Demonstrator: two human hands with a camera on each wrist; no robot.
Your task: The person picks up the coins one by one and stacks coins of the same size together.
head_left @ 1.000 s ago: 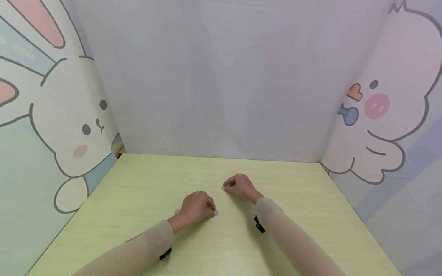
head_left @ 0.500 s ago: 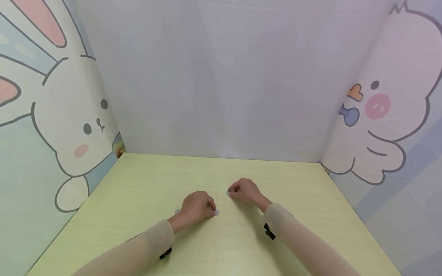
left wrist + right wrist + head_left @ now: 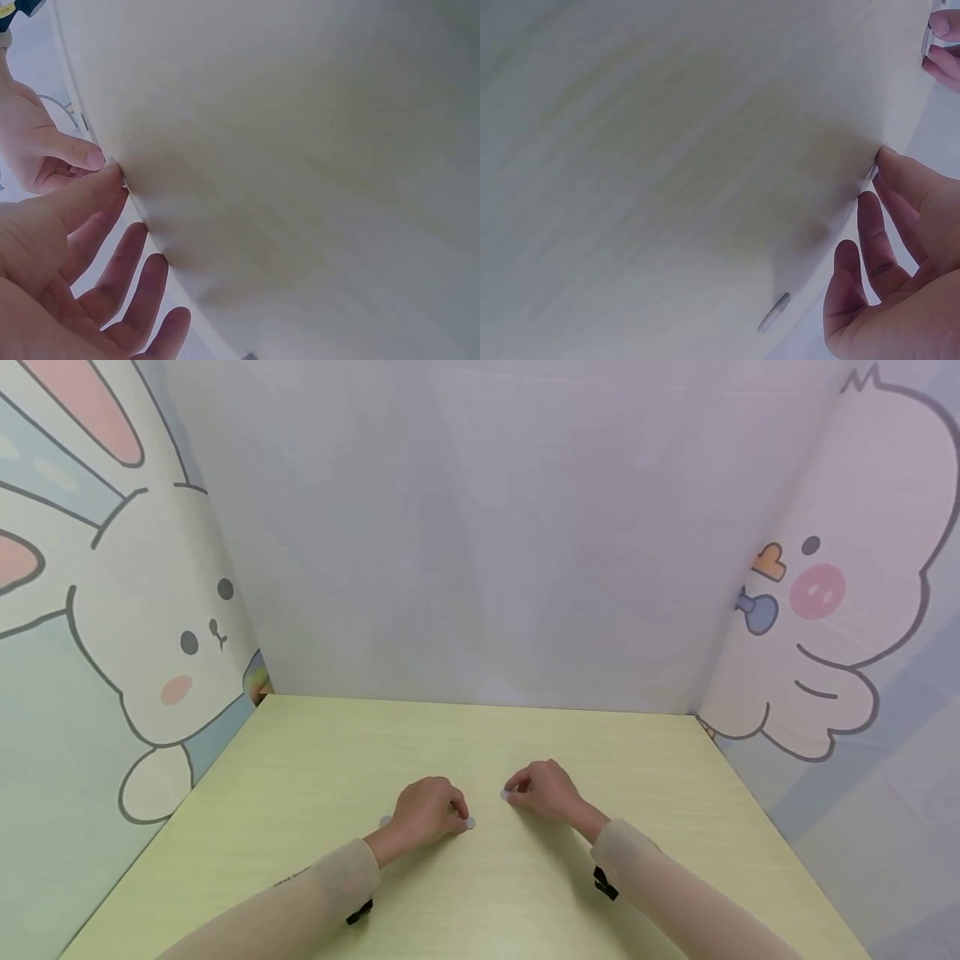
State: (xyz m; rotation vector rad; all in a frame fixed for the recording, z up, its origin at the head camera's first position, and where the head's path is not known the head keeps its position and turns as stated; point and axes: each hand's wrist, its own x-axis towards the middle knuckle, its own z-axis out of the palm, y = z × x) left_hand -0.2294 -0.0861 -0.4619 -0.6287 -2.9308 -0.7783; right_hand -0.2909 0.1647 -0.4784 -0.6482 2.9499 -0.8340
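Near the middle of a pale yellow-green counter (image 3: 337, 743), a small whitish disc (image 3: 470, 823) was pinched between the thumb and finger of a bare left hand (image 3: 426, 810). A matching disc (image 3: 505, 794) was pinched in the same way by a bare right hand (image 3: 547, 790), placed a little farther back and to the right. The two held discs were near each other, separated by a narrow gap; whether either was resting on the counter could not be told. In the left wrist view, the other fingers of the left hand were seen loosely bent and spread apart.

A third disc (image 3: 385, 821) was seen on the counter just beside the outer side of the left hand. In the right wrist view, a slim grey piece (image 3: 774, 313) was shown on the counter, apart from the right hand's fingers; its full shape was hidden by the slanting angle.

Both forearms were covered by beige sleeves (image 3: 300, 902), with a black fastening (image 3: 360, 912) seen below the left cuff and another below the right. The counter was backed by a plain greyish-white backdrop (image 3: 480, 527). A white cartoon rabbit (image 3: 142, 635) was printed on the left side panel, and a pale rounded figure (image 3: 862, 527) on the right.
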